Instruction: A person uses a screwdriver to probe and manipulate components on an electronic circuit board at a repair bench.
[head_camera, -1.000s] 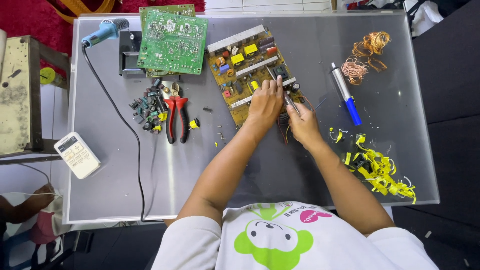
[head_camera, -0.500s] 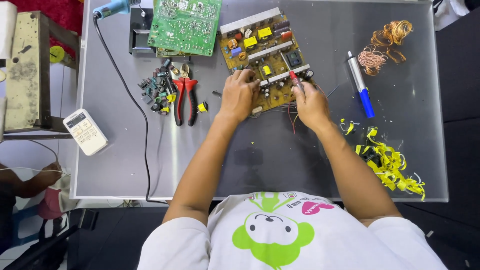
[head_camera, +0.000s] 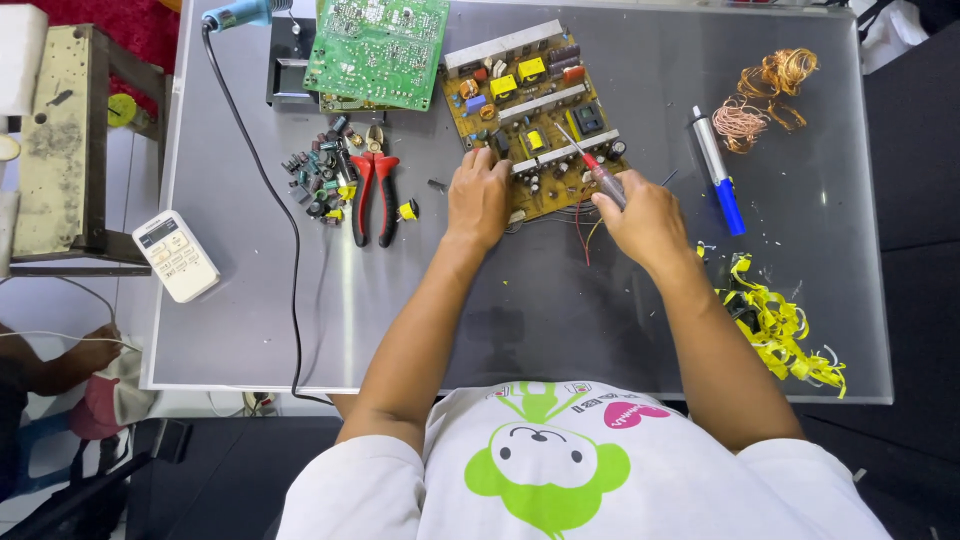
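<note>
Head view: the left hand (head_camera: 478, 197) lies flat, fingers spread, pressing the near left corner of the brown board (head_camera: 535, 120), mid-table at the far side. The right hand (head_camera: 645, 215) is closed around a screwdriver (head_camera: 592, 165), tip on the board. A pile of pulled parts (head_camera: 318, 180) lies left by the pliers (head_camera: 373, 190); many parts remain on the board, so stripping looks partway.

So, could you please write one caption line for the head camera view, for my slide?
Left hand steadies a brown circuit board while the right hand applies a red-handled screwdriver to it.
</note>
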